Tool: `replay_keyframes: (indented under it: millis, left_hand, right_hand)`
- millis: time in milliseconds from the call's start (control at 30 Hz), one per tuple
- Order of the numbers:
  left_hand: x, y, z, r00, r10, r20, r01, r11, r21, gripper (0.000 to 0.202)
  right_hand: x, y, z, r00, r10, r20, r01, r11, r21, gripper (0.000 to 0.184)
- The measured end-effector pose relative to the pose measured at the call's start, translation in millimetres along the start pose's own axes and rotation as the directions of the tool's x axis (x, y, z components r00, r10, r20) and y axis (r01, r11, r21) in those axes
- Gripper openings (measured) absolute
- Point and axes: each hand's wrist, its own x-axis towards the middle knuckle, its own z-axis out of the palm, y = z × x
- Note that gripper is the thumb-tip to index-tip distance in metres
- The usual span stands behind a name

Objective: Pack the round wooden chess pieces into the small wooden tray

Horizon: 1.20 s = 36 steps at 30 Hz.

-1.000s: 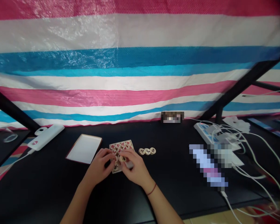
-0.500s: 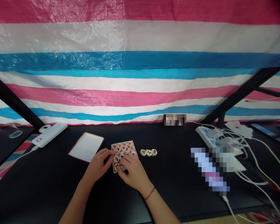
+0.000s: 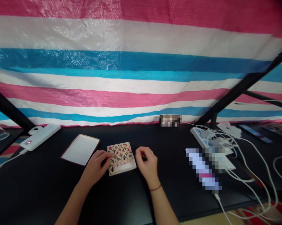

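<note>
A small white tray (image 3: 125,167) lies on the black table (image 3: 49,184), holding several round wooden chess pieces (image 3: 120,152) marked in red and black. My left hand (image 3: 96,164) rests against the tray's left edge, its fingers curled onto the edge and the nearest pieces. Just right of the tray, my right hand (image 3: 147,163) is curled, fingers bent down onto the table. Whatever lies under it is hidden.
A flat white lid (image 3: 80,149) lies left of the tray, with a white power bank (image 3: 40,137) and its cable beyond. A power strip (image 3: 201,135) with several white cables sprawls at the right. A striped tarp (image 3: 131,78) hangs behind the table, crossed by black bars.
My right hand left the tray and moved right, onto the spot where three loose pieces lay; those pieces no longer show. My left hand stays at the tray's left edge.
</note>
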Motion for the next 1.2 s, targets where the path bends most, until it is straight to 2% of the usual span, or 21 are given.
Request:
replay_keyframes:
  millis: [33,67,167,233,300,533,667,733,800,900,967,1200]
  left_hand:
    - [0,1,0.1,1.0,0.0,0.006,0.0,1.0,-0.004,0.018]
    - [0,2,0.1,1.0,0.0,0.009,0.0,1.0,-0.008,0.018]
    - [1,5,-0.5,1.0,0.0,0.008,0.0,1.0,-0.011,0.019]
    - [2,5,-0.8,1.0,0.001,0.001,-0.001,1.0,-0.007,0.019]
    - [1,4,-0.7,1.0,0.001,-0.01,-0.001,1.0,-0.004,0.019]
    - [0,1,0.4,1.0,0.005,-0.002,-0.005,1.0,0.002,0.018]
    - [0,4,1.4,0.999,0.028,-0.032,-0.028,0.999,0.016,0.018]
    - [-1,7,3.9,0.996,0.059,-0.06,-0.055,0.997,0.06,0.019]
    - [-2,11,7.7,0.991,0.104,-0.084,-0.093,0.988,0.126,0.025]
    - [-3,15,13.7,0.981,0.178,-0.072,-0.162,0.97,0.182,0.037]
    - [-4,16,16.1,0.976,0.212,-0.042,-0.202,0.963,0.178,0.037]
    - [-3,20,15.5,0.964,0.266,-0.019,-0.263,0.96,0.1,0.031]
  right_hand:
    - [3,8,-7,0.997,0.063,-0.045,-0.063,0.998,-0.003,0.012]
    - [5,15,-13,0.995,0.09,-0.036,-0.091,0.996,-0.011,0.012]
    - [6,32,-23,0.988,0.046,0.146,-0.033,0.995,-0.095,0.026]
    - [3,37,-23,0.959,0.026,0.282,0.022,0.986,-0.167,0.037]
    - [1,37,-20,0.935,0.044,0.352,0.04,0.973,-0.227,0.039]
    - [2,40,-18,0.933,0.067,0.353,0.05,0.948,-0.313,0.031]
    - [5,36,-17,0.963,-0.001,0.268,0.062,0.974,-0.217,0.025]
    - [5,27,-13,0.982,-0.05,0.182,0.07,0.992,-0.106,0.023]
    - [3,14,-8,0.987,-0.063,0.15,0.062,0.998,0.017,0.023]
    - [-3,-5,3,0.975,-0.031,0.22,-0.003,0.988,0.155,0.023]
    - [-7,-13,9,0.962,-0.007,0.272,-0.05,0.978,0.201,0.024]
    - [-14,-11,14,0.95,0.05,0.308,-0.129,0.962,0.239,0.026]
